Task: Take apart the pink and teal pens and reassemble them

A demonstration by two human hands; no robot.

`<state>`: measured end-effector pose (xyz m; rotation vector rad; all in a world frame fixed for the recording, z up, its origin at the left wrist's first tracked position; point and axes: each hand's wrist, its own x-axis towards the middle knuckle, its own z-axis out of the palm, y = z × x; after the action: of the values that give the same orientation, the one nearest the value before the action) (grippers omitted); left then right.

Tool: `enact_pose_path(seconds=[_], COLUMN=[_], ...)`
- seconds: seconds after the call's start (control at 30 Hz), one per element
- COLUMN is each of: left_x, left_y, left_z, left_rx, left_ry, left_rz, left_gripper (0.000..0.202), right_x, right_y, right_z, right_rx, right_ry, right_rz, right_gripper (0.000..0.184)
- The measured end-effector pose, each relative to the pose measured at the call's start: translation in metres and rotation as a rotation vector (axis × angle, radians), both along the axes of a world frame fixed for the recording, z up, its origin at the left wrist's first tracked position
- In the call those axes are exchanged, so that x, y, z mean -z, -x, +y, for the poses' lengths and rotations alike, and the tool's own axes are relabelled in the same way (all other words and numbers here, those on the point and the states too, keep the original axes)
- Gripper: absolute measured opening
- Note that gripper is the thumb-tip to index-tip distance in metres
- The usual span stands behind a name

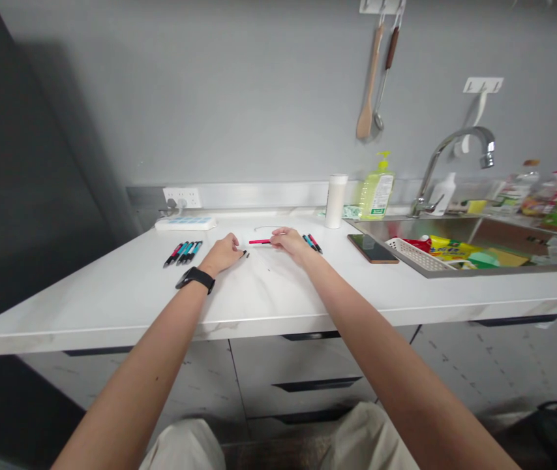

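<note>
Beyond the knees (185, 449), the right hand (291, 241) pinches a red pen (259, 241). At its 9 o'clock the left hand (222, 253) curls, perhaps gripping a dark cap (245, 253). Joining them likely needs careful alignment.

Kitchen worktop with sink, away from the work

A white countertop (269, 294) runs into a steel sink (503, 228) under a curved faucet (454, 147); in the sink lie a white plastic basket (415, 254) and colourful snack packets (449, 248). A dark smartphone (373, 249) lies flat just beside the sink's left rim. Against the back edge stand a white cylindrical container (336, 201) and a green pump bottle of dish soap (377, 189), with a white power strip (185, 223) lying further left below a wall outlet (182, 196). A wooden spatula (369, 91) and a metal ladle (385, 72) hang on the grey wall.
</note>
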<state>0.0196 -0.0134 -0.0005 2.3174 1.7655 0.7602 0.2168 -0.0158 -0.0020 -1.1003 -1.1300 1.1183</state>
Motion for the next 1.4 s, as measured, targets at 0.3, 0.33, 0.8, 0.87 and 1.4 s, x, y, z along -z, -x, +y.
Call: enact_pose_path(seconds=[0.3, 0.33, 0.8, 0.87, 1.4], left_x=[0.000, 0.000, 0.001, 0.001, 0.003], left_y=[0.000, 0.000, -0.001, -0.001, 0.000], left_z=[-0.003, -0.002, -0.003, -0.002, 0.001], left_rx=[0.031, 0.031, 0.066, 0.048, 0.065], left_ry=[-0.016, -0.020, -0.018, -0.014, -0.018], left_rz=[-0.031, -0.033, -0.075, -0.072, -0.055], left_gripper=[0.017, 0.017, 0.020, 0.019, 0.020], right_x=[0.014, 0.014, 0.016, 0.016, 0.012], right_y=[-0.002, -0.002, -0.002, -0.002, -0.005], right_z=[0.007, 0.006, 0.008, 0.007, 0.006], right_rx=[0.105, 0.092, 0.069, 0.065, 0.203], right_ry=[-0.213, -0.226, -0.255, -0.254, -0.239], right_rz=[-0.766, -0.811, -0.897, -0.898, -0.945], right_gripper=[0.020, 0.019, 0.012, 0.012, 0.031])
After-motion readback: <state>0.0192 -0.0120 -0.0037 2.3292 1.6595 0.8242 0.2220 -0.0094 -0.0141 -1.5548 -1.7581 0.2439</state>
